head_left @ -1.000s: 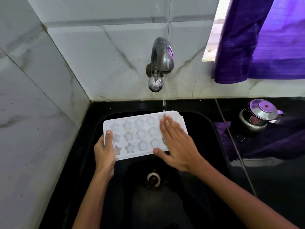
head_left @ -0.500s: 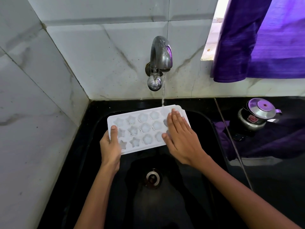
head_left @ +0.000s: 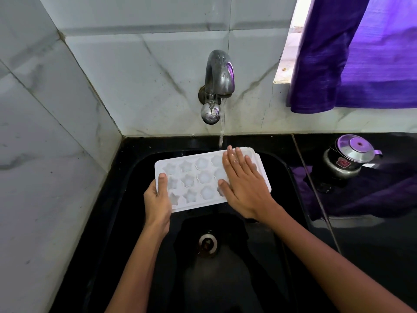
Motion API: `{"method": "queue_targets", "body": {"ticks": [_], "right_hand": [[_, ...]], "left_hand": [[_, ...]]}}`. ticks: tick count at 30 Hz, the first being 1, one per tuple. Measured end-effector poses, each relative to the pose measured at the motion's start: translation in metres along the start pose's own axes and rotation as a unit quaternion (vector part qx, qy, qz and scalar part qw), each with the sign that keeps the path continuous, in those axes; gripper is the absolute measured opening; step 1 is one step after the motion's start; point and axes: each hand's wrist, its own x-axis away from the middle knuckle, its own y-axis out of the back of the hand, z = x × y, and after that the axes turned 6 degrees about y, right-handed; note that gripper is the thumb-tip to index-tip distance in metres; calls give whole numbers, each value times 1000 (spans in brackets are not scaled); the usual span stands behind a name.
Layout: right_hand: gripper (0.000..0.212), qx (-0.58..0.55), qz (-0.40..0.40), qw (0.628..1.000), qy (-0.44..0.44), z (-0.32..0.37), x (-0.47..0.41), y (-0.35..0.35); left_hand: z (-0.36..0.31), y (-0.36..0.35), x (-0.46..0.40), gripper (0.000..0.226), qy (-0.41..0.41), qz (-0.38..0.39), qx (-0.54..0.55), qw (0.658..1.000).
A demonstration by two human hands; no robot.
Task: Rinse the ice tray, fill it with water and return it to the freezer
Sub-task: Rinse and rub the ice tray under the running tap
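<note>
Tray (head_left: 191, 184) under tap (head_left: 218, 86), perhaps wet

We see daylight from the bright gap left of the purple cloth curtain (head_left: 361, 53); it's blown out. Black glossy sink basin (head_left: 282, 177) stays dim w/ purple reflections to its right. Wide-angle bends tile lines at edges; focus mostly sharp.

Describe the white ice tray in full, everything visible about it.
The ice tray is a white rectangular mould, plastic by its look, with rows of star- and flower-shaped cells and a flat rim with rounded corners. It is held over the black sink, cells up, roughly level. The left hand grips its left end, thumb on the rim. The right hand lies flat, fingers open, over its right part, hiding those cells. The tap's stream falls at its far edge by the fingertips.
</note>
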Motion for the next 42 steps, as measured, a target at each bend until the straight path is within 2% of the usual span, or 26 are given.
{"method": "queue_targets", "body": {"ticks": [7,13,21,28,30,36,38,42], "right_hand": [[57,6,7,989,146,13,-2,0],[67,17,-7,999,38,-2,-6,7],[59,42,-7,987,155,33,-4,4],[71,36,-4,998,48,1,-6,18],[71,46,-10,997,60,7,-14,18],[59,38,7,983,178,21,-4,12],[59,25,12,986,167,9,7,16],[70,36,7,996,84,-17,10,23]], "left_hand": [[-10,-4,-11,28,-8,-9,-2,1000],[-13,-6,-11,26,-11,9,-8,1000],[-14,-24,-4,26,-49,22,-19,998],[-15,-15,-6,26,-21,17,14,1000],[-16,-18,-4,26,-15,15,17,1000],[-17,-22,2,25,-41,11,-1,999],[-16,-21,4,25,-39,17,-9,999],[-13,-26,9,25,-22,29,-14,999]]}}
